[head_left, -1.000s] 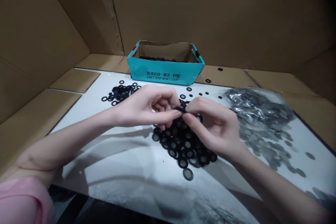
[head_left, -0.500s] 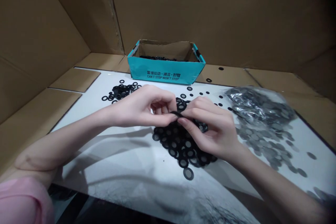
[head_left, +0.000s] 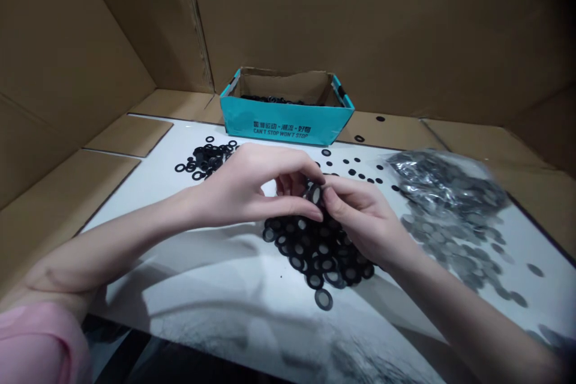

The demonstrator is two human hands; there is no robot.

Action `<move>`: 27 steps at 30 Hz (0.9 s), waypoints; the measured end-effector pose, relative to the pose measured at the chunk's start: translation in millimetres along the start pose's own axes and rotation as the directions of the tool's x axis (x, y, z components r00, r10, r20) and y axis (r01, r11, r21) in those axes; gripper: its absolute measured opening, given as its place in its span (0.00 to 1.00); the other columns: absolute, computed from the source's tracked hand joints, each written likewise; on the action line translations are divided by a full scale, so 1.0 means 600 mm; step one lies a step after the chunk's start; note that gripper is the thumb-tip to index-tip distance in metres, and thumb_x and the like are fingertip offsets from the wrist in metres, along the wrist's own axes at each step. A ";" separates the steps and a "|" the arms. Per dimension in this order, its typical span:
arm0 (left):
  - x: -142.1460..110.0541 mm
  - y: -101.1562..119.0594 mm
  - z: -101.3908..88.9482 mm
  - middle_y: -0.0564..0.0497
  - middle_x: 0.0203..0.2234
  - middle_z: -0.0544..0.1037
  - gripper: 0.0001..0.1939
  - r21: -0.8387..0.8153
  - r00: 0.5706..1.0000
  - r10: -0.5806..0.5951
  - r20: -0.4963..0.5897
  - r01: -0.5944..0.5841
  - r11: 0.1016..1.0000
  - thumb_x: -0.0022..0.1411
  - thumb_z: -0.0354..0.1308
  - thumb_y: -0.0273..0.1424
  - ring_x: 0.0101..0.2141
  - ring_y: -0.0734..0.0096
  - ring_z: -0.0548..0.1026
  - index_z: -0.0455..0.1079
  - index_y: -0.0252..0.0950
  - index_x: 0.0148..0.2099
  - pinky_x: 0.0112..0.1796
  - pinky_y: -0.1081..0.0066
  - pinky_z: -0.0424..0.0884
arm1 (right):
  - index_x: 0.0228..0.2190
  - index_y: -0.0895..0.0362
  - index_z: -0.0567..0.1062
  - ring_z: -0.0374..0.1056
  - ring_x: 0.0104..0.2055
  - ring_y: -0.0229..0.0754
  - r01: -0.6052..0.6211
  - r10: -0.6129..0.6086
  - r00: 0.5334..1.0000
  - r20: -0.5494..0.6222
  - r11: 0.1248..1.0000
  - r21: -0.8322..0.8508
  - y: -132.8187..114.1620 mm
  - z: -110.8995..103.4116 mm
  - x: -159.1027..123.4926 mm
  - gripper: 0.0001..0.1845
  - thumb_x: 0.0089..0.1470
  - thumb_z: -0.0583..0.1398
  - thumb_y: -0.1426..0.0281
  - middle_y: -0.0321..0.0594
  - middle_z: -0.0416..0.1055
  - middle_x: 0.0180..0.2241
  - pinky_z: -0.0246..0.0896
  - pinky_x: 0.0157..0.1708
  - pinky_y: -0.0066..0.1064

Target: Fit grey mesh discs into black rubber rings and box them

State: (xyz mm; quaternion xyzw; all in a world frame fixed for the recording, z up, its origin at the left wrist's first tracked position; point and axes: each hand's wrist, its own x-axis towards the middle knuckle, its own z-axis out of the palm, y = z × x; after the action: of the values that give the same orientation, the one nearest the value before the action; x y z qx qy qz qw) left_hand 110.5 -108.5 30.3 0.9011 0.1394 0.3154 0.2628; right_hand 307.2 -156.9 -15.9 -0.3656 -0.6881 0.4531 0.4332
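Observation:
A black ring with a pale grey centre (head_left: pixel 316 194) is raised above the pile, facing me. My right hand (head_left: pixel 366 216) pinches its right edge between thumb and fingers. Around the ring's left side, my left hand (head_left: pixel 265 186) keeps thumb and forefinger apart, with its other fingers curled behind; whether it touches the ring is unclear. Beneath both hands spreads a pile of black rings with grey centres (head_left: pixel 324 264), partly hidden by them. One such ring (head_left: pixel 323 299) lies at the pile's near edge.
Behind the hands stands a turquoise box (head_left: pixel 288 123) holding black pieces. Loose black rings (head_left: pixel 207 158) lie at left. On the right are a clear plastic bag (head_left: pixel 450 183) of grey discs and scattered grey discs (head_left: pixel 463 258). Small black discs (head_left: pixel 361 176) dot the table; cardboard walls (head_left: pixel 360 30) surround it.
The ring has turned from edge-on to facing me and shifted slightly right. My left thumb and forefinger have parted from their pinch; my right hand keeps hold.

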 end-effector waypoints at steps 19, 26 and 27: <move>-0.002 0.011 0.003 0.53 0.24 0.74 0.04 -0.119 0.944 -0.326 0.053 0.331 0.936 0.59 0.57 0.27 0.25 0.79 0.72 0.70 0.31 0.34 0.27 0.81 0.70 | 0.26 0.54 0.67 0.61 0.26 0.38 0.338 -0.442 0.897 -0.011 0.702 -0.626 -0.020 0.001 0.005 0.09 0.57 0.56 0.76 0.37 0.66 0.22 0.58 0.28 0.33; 0.002 0.008 0.002 0.53 0.25 0.74 0.05 -0.168 0.936 -0.334 0.110 0.349 0.922 0.61 0.55 0.27 0.27 0.79 0.71 0.71 0.30 0.35 0.28 0.80 0.68 | 0.29 0.54 0.68 0.62 0.27 0.39 0.358 -0.465 0.885 -0.001 0.683 -0.636 -0.018 -0.001 0.005 0.07 0.55 0.57 0.77 0.38 0.67 0.24 0.57 0.28 0.34; 0.002 0.007 0.002 0.53 0.26 0.74 0.06 -0.163 0.936 -0.334 0.115 0.349 0.923 0.61 0.55 0.27 0.27 0.79 0.71 0.71 0.30 0.35 0.29 0.80 0.69 | 0.29 0.54 0.68 0.63 0.27 0.39 0.352 -0.462 0.887 -0.001 0.679 -0.645 -0.017 -0.002 0.005 0.06 0.55 0.57 0.77 0.38 0.67 0.24 0.58 0.28 0.34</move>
State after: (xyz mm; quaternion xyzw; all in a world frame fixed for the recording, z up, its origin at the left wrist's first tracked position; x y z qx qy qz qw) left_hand 112.4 -112.0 32.7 0.8480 0.2540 0.2375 0.4000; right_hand 306.0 -157.3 -5.2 -0.3616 -0.8247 0.0576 0.4311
